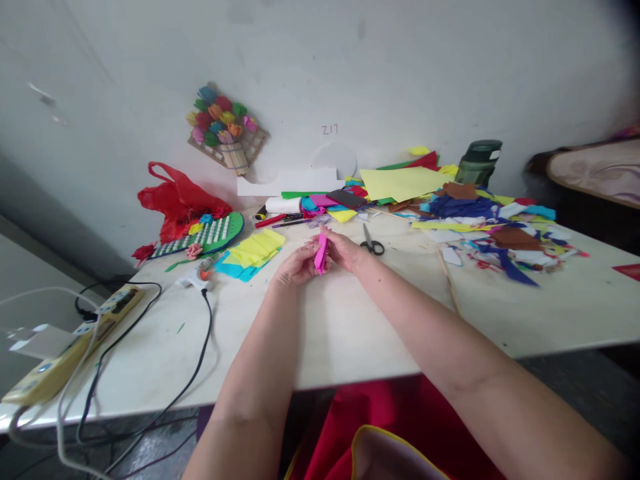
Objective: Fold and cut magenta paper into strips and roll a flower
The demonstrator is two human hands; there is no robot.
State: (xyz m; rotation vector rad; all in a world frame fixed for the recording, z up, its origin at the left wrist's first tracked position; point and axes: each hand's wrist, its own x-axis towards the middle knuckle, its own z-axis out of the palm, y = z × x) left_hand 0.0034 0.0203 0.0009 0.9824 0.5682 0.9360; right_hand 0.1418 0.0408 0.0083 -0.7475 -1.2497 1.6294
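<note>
Both hands meet over the middle of the white table. A narrow folded strip of pink paper (321,252) is held between them, standing roughly upright. My left hand (299,264) has its fingers curled round the lower part of the strip. At the upper part, my right hand (342,249) pinches it with thumb and fingers. Black-handled scissors (373,244) lie just right of my right hand. To the left of my left hand, yellow paper sheets (257,248) rest on blue sheets (239,268).
A white glue gun (197,277), its black cable and a power strip (75,353) occupy the left. Paper scraps (515,239) cover the right, near a green bottle (479,163). A red bag (177,200) sits back left. A thin stick (449,281) lies right of centre.
</note>
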